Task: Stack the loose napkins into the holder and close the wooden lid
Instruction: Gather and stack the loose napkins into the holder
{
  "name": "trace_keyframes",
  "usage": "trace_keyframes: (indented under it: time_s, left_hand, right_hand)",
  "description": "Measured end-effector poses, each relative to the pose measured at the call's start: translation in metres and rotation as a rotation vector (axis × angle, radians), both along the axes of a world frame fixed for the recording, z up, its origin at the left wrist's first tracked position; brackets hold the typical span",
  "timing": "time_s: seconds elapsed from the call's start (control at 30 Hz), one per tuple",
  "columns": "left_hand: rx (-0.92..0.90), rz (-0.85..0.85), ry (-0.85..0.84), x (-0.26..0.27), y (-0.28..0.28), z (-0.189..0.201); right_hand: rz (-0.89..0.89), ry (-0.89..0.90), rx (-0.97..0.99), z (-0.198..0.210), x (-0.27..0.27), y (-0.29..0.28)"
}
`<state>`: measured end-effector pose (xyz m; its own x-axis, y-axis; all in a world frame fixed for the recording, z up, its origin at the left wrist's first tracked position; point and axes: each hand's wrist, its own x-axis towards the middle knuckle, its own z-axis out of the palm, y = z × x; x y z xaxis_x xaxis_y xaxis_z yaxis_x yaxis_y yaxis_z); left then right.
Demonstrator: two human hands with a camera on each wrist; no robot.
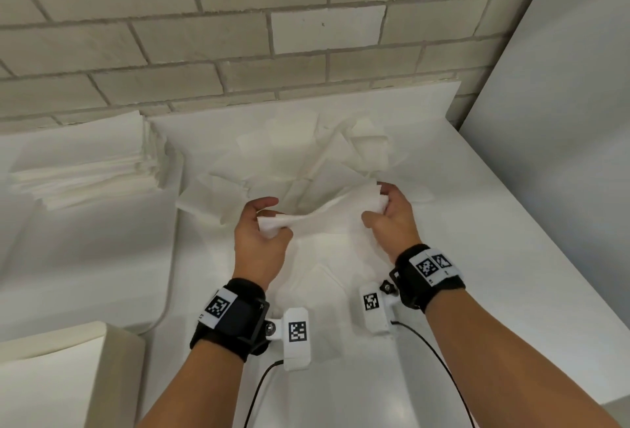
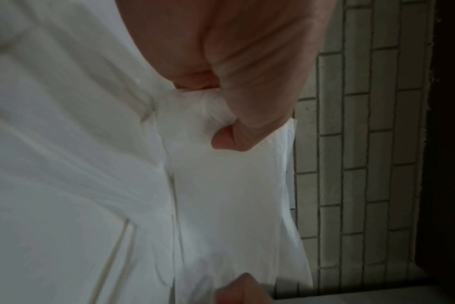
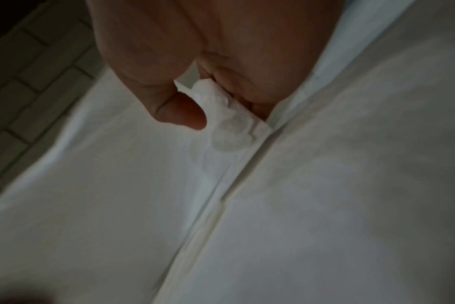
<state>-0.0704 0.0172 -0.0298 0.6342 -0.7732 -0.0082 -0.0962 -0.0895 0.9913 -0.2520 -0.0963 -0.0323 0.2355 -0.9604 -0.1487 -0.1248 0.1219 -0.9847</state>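
Napkin (image 1: pixel 320 219), white and soft, is held above the white counter (image 1: pixel 460 257) and stretched between both hands. Its left end is pinched by the left hand (image 1: pixel 260 240), with the thumb and curled fingers (image 1: pixel 262 204) clamped on the bunched paper. Its right end is gripped by the right hand (image 1: pixel 392 219), whose fingers are likewise closed round a crumpled corner. In the left wrist view the thumb (image 2: pixel 229 139) is seen pressed against the napkin (image 2: pixel 229 195), which hangs flat and runs away from the palm. In the right wrist view a wad of the napkin (image 3: pixel 229 123) is squeezed between thumb and fingers (image 3: pixel 237 86).

Behind the hands, loose napkins (image 1: pixel 306 158) are scattered in an untidy heap on the counter, some overlapping. To the left, near the brick wall (image 1: pixel 238 35), a neat stack of napkins (image 1: pixel 88 168) is set down, well apart from the heap. Black bands with printed markers are worn on both wrists.
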Motion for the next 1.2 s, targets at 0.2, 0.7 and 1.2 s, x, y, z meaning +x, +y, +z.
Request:
trace_keyframes:
  time_s: [0.2,0.7,1.2]
  left_hand:
    - [-0.088,0.014,0.042,0.006,0.002,0.015]
    - [0.031,0.030,0.071,0.012,-0.009,-0.001]
    - [-0.028,0.057,0.092,0.029,-0.006,0.004]
  right_hand:
    - [0.038,0.003,-0.137,0.019,0.010,-0.003]
    - [0.082,0.021,-0.153,-0.012,0.010,0.001]
    - [0.084,-0.014,-0.194,0.010,0.013,0.000]
